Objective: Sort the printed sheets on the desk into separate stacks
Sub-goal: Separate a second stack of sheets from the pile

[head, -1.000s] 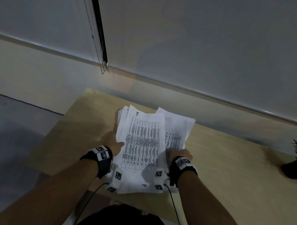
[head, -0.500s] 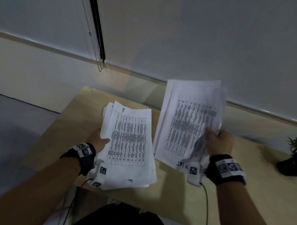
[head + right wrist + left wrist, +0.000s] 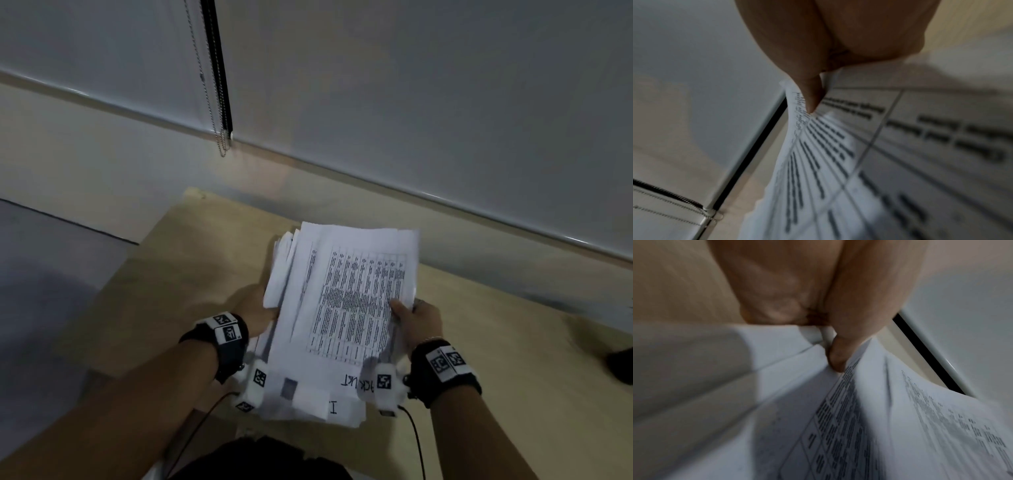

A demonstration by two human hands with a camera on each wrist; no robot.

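Observation:
A thick pile of white printed sheets is held above the near part of the wooden desk. My left hand grips its left edge, thumb on top among the pages. On top lies a thin bundle of sheets printed with a table, tilted up. My right hand pinches this bundle at its right edge, thumb pressed on the printed face. The fingers of both hands are hidden under the paper.
A wall with a closed roller blind and its bead chain rises behind the desk. A dark plant pot stands at the desk's right edge. Bare desk lies to the left and right of the pile.
My right hand lifted a thin bundle off the pile and out to the right, then brought it back left over the pile. The left hand kept holding the pile.

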